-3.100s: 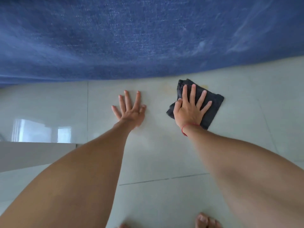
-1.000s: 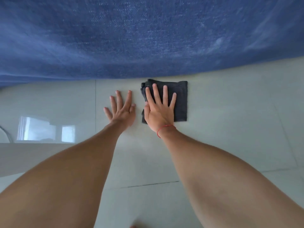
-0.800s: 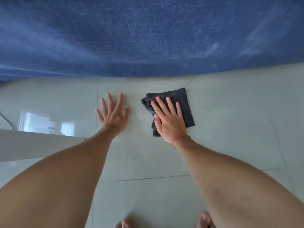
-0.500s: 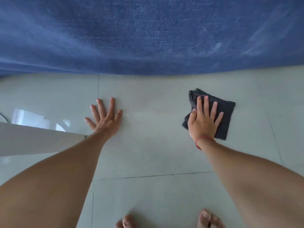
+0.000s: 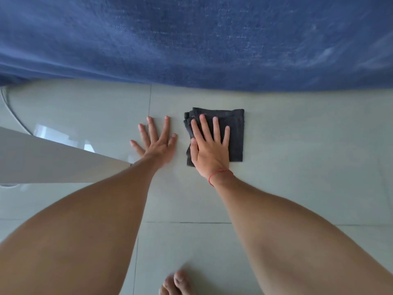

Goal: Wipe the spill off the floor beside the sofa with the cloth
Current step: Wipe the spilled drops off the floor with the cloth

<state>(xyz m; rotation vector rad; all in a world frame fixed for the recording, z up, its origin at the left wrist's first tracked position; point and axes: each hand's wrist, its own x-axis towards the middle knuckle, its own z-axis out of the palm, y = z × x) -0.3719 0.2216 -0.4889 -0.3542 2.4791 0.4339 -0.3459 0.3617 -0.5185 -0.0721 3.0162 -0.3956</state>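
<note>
Pressing flat right hand (image 5: 209, 154) on folded dark cloth (image 5: 235, 133); glossy tile floor (image 5: 297, 156)

**Dark cloth flat on the tile by the sofa**

The cloth (image 5: 235, 133) is dark grey, folded into a rough square with layered edges bunched at its left side. It lies flat on the pale tiled floor (image 5: 297, 167), just short of the blue sofa (image 5: 191, 39). No spill is clearly visible.
</note>
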